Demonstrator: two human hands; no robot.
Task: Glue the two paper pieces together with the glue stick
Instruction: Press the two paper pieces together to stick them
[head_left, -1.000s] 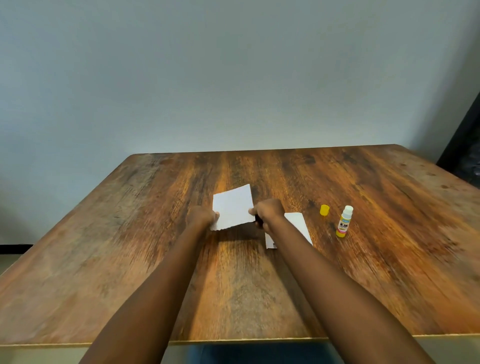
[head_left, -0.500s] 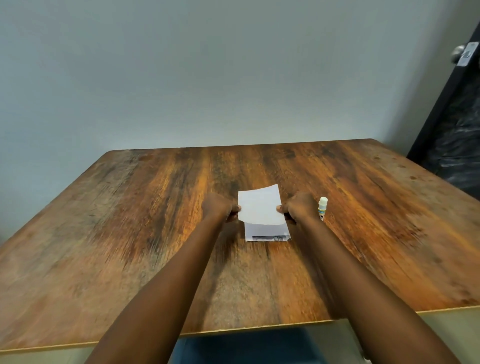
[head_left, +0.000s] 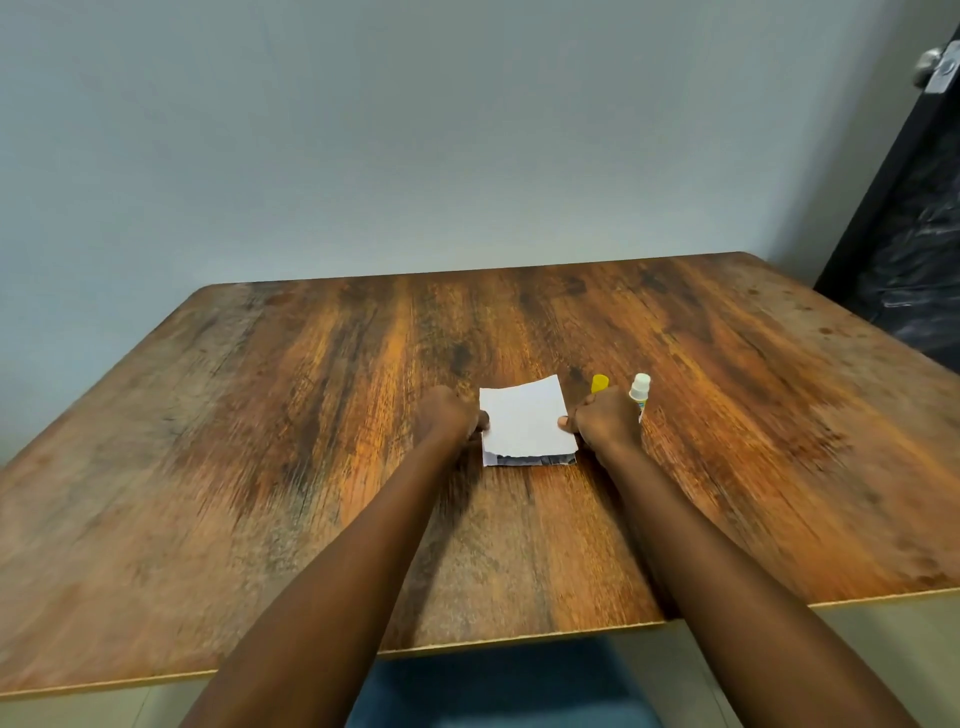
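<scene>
A white paper piece (head_left: 524, 421) lies on top of a second paper piece (head_left: 524, 460), whose near edge shows just below it, on the wooden table (head_left: 260, 441). My left hand (head_left: 448, 420) pinches the top piece at its left edge. My right hand (head_left: 602, 418) pinches it at its right edge. The uncapped glue stick (head_left: 639, 391) stands upright just right of my right hand. Its yellow cap (head_left: 599, 383) sits behind that hand. Most of the lower paper is hidden.
A pale wall rises behind the table. A dark door (head_left: 914, 234) with a metal handle stands at the far right. The table's near edge runs close to my forearms.
The top paper has been carried right and lowered over the second piece. Both hands moved with it. The camera view shifted, bringing the door into sight.
</scene>
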